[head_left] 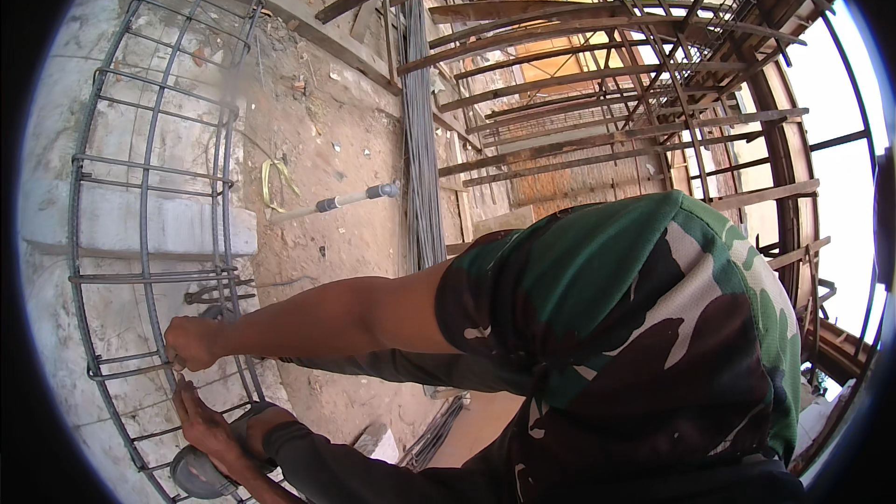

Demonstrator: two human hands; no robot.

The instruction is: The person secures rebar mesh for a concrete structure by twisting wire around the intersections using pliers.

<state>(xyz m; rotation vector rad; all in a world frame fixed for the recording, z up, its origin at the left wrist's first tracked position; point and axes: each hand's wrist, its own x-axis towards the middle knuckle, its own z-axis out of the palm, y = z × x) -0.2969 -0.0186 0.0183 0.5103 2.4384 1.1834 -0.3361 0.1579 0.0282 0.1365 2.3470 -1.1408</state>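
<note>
A long rebar cage (147,177) of thin steel bars and stirrups runs down the left side of the view. My right hand (193,343) is closed in a fist against one of its long bars, beside a cross bar. What its fingers grip is hidden. Just below, my left hand (207,425) presses its fingers together along the same bar, their tips close to the right fist. Any tie wire there is too small to make out. A grey shoe (196,473) rests among the bars next to the left hand.
Pale concrete (140,224) lies under the cage. On the dirt are a pipe with grey fittings (355,198) and a yellowish strap (277,182). Beyond lie a bundle of long steel bars (423,131) and a frame of wooden beams (597,137).
</note>
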